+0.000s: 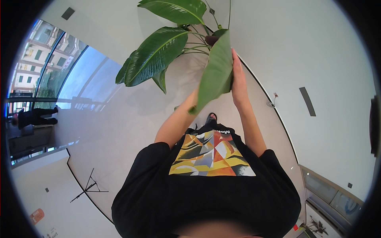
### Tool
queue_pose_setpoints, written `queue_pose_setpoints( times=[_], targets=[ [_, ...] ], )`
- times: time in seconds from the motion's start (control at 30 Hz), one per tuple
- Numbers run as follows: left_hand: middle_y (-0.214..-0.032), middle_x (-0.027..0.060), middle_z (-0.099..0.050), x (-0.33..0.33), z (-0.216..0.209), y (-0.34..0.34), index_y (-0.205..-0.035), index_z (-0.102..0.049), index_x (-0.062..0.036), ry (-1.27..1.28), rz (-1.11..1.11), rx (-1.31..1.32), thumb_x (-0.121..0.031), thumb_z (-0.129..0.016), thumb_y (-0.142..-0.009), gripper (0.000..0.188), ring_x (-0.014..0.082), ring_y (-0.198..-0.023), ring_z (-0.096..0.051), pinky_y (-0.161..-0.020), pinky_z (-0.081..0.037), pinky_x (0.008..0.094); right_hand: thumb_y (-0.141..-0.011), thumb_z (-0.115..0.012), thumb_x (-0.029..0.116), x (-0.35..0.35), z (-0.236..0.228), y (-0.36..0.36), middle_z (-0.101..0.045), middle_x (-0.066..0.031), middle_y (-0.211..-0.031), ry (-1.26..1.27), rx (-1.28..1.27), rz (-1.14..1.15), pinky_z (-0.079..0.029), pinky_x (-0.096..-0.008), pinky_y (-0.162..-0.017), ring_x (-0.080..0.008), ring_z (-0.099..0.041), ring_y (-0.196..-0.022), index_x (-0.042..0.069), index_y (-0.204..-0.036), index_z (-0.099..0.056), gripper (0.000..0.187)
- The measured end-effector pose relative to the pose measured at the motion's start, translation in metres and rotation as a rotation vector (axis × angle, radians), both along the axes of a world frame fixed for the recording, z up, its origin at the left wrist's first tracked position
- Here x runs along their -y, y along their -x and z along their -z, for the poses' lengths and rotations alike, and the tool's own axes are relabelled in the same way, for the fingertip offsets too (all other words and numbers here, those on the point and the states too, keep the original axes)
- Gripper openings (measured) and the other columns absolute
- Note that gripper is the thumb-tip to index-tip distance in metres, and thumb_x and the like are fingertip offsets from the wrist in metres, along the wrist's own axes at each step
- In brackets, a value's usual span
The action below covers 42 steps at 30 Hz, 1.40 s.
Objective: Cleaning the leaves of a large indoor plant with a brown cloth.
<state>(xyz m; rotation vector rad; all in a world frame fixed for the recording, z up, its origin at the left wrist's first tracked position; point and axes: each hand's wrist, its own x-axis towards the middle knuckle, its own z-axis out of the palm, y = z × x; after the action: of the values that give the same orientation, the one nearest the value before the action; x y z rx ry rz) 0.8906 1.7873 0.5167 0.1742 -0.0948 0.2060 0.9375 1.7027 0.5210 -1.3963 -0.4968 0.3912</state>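
Note:
A large green leaf (pixel 216 73) of a potted-looking plant hangs before me, folded lengthwise with its tip pointing down toward me. Along its right edge lies my right hand (pixel 239 79), fingers stretched out and flat against the leaf. My left forearm (pixel 178 121) reaches up behind the leaf, which hides my left hand, so its fingers do not show. To the left spreads another broad, glossy leaf (pixel 158 55), with one more leaf (pixel 174 11) above it. Thin green stems (pixel 196 48) join behind; a dark brown shape (pixel 211 40) shows there, too covered to make out.
White walls (pixel 293 59) meet the pale floor (pixel 139 115) along dark edging. A black tripod stand (pixel 89 190) is at the lower left. Beyond it, another person (pixel 35 118) in dark clothes is near tall windows (pixel 51 55). A cable and socket (pixel 272 103) sit by the right wall.

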Motion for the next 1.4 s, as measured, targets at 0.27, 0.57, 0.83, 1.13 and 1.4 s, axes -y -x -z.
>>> queue_pose_setpoints(
  times=[0.27, 0.57, 0.83, 1.13, 1.4],
  targets=[
    [-0.138, 0.0094, -0.043, 0.058, -0.009, 0.023, -0.147, -0.025, -0.0031, -1.178, -0.232, -0.128, -0.004, -0.044, -0.096, 0.055, 0.0159, -0.127, -0.041, -0.108, -0.031, 0.0292, -0.104, -0.038, 0.038, 0.006, -0.003, -0.008, -0.048, -0.0078, -0.138, -0.260, -0.078, -0.161, -0.036, -0.0297, -0.105, -0.0173, -0.047, -0.123, 0.005, -0.147, -0.033, 0.054],
    [-0.115, 0.0116, -0.054, 0.048, -0.022, 0.009, -0.121, -0.047, 0.0049, -1.378, -0.134, -0.166, -0.012, -0.041, -0.097, 0.030, 0.0185, -0.106, -0.051, -0.100, -0.037, 0.0332, -0.102, -0.046, 0.030, 0.051, 0.047, -0.055, -0.045, -0.0069, -0.140, -0.243, 0.326, -0.129, -0.034, -0.0325, -0.108, -0.0187, -0.044, -0.127, 0.005, -0.146, -0.032, 0.052],
    [-0.107, 0.0037, -0.061, 0.003, 0.000, -0.037, -0.108, -0.056, -0.0070, -0.697, 0.026, -0.392, -0.043, -0.032, -0.101, 0.044, 0.0142, -0.096, -0.058, -0.082, -0.047, 0.0293, -0.101, -0.048, 0.027, 0.036, 0.053, -0.022, -0.032, -0.0079, -0.152, -0.415, -0.296, -0.073, -0.029, -0.0378, -0.115, -0.0223, -0.032, -0.138, 0.006, -0.149, -0.028, 0.056],
    [-0.099, 0.0037, -0.063, -0.037, 0.015, -0.024, -0.104, -0.060, -0.0072, -0.593, 0.123, -0.375, -0.039, -0.035, -0.099, 0.041, 0.0141, -0.087, -0.059, -0.078, -0.049, 0.0275, -0.097, -0.045, 0.036, 0.005, 0.010, -0.005, -0.032, -0.0117, -0.150, -0.138, -0.194, -0.191, -0.021, -0.0376, -0.115, -0.0212, -0.031, -0.139, 0.001, -0.146, -0.028, 0.063],
    [-0.108, 0.0035, -0.058, 0.000, -0.032, 0.009, -0.116, -0.054, -0.0049, -0.583, -0.087, -0.420, -0.033, -0.035, -0.099, 0.038, 0.0132, -0.099, -0.053, -0.089, -0.044, 0.0274, -0.101, -0.039, 0.041, 0.000, 0.008, -0.003, -0.038, -0.0091, -0.148, -0.141, -0.133, -0.131, -0.026, -0.0351, -0.113, -0.0203, -0.036, -0.136, 0.004, -0.149, -0.026, 0.061]
  ],
)
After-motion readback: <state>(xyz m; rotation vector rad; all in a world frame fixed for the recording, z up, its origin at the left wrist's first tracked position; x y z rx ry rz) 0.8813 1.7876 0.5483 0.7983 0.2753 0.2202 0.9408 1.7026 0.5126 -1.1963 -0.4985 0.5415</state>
